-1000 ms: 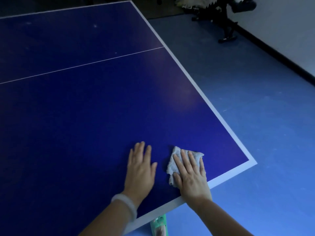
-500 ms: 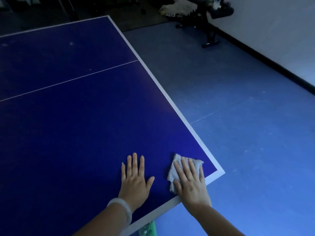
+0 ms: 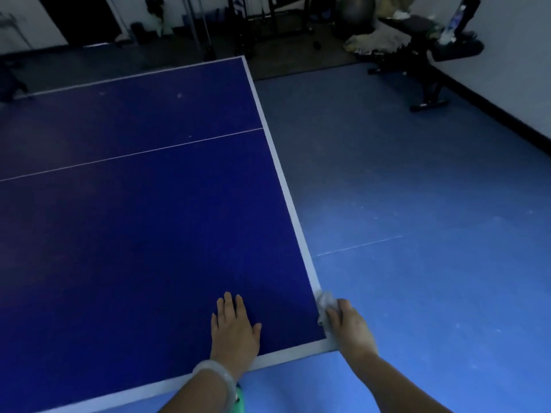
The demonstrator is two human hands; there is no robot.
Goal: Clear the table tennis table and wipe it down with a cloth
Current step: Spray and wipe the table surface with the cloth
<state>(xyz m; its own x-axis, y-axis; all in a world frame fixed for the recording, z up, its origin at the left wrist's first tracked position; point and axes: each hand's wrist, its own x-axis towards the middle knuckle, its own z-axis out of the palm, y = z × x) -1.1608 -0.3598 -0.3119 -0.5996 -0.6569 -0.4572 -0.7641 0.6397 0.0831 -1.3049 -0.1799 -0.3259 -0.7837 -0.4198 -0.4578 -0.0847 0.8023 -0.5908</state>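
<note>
Cloth (image 3: 324, 305), bunched in the right hand's (image 3: 348, 326) curled grip over the bench's (image 3: 298, 231) near right edge, could slip to the floor (image 3: 417, 234) if that grip loosens, while the left hand (image 3: 234, 332) lies flat.

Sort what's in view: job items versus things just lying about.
Job: table tennis table; cloth gripped by right hand at the table's corner; left hand flat on top.
Lying about: weight bench; exercise ball.
</note>
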